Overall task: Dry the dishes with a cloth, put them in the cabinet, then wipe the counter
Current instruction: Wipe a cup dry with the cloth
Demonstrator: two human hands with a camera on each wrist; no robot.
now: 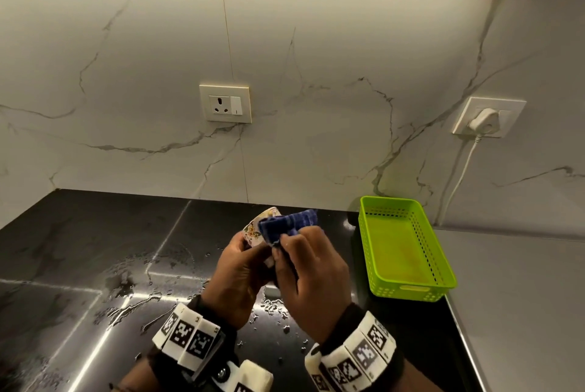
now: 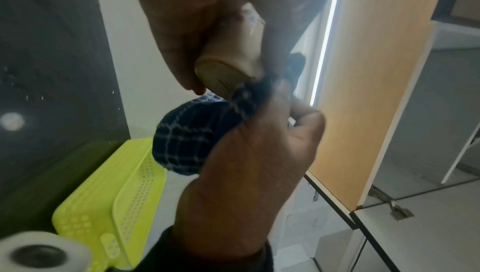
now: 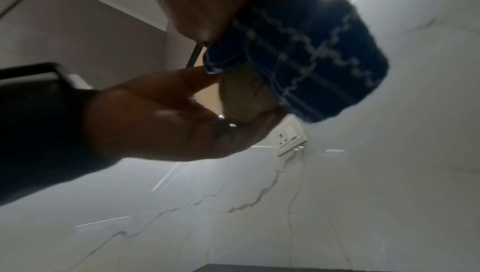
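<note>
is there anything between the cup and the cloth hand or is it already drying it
Nothing visible stands between them. The left hand holds the floral cup above the wet counter, and the right hand presses the blue checked cloth straight against the cup.

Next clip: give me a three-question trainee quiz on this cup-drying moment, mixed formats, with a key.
1. True or false: the green basket holds dishes.
2. Which hand holds the cup? A) left hand B) right hand C) neither
3. Fill in: the right hand presses the blue ___ against the cup.

Key
1. False: in the head view the basket is empty.
2. A: the left hand's fingers wrap the cup above the wet counter.
3. cloth
</note>
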